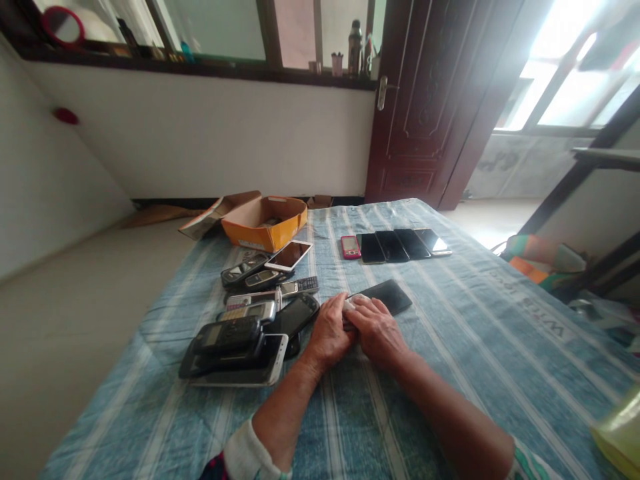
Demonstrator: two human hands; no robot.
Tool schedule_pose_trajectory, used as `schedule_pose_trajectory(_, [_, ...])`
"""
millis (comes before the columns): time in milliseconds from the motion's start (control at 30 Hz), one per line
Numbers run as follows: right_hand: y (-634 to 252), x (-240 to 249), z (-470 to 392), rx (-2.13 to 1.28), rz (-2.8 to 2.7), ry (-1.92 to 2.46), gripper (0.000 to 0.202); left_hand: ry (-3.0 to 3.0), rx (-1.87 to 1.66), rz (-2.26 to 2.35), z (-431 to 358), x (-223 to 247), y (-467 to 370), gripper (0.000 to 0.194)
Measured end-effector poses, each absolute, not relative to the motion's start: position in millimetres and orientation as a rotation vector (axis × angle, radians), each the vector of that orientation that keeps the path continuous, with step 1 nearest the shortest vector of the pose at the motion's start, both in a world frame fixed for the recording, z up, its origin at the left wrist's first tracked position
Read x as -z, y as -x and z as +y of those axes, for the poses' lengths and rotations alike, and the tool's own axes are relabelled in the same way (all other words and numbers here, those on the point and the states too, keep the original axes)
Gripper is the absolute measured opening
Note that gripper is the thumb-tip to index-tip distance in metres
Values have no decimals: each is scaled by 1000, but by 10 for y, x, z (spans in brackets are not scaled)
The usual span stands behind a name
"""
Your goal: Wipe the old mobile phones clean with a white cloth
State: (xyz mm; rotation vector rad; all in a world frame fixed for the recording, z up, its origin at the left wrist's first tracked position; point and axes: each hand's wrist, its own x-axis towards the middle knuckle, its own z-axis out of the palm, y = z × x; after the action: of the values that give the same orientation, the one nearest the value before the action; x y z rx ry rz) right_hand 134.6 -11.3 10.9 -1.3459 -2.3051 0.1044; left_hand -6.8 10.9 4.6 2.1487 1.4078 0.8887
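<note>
Left hand and right hand pressed together on the striped cloth, fingers curled narrow around a small pale object; identity not discernible, grip shared for steadiness. Dark smartphone flat just beyond the fingertips, touching or nearly so. Pile of old handsets immediately left of the left hand, heaped loosely. Row of five phones farther ahead, aligned side by side, apparently sorted. Orange cardboard box open beyond the pile.

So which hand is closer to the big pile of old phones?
Left. The left hand lies right beside the pile of phones, nearly touching the black one. The right hand is farther, on the left hand's other side.
</note>
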Motion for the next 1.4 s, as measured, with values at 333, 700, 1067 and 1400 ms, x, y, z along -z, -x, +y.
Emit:
schedule_pose_trajectory(333, [-1793,37,207,54,-1942,1715,33,-2107,-888,1439,103,-73,52,72])
schedule_pose_trajectory(700, [-1353,-17,-125,-176,-2258,1099,29,-2025,-841,1306,150,-81,157,80])
schedule_pose_trajectory(1067, [-1250,-3,11,-149,-2228,1187,31,-2043,-851,1291,169,-86,133,83])
schedule_pose_trajectory(1400, [-1524,123,-259,-83,-2129,1201,37,-2026,-822,1263,188,-39,137,83])
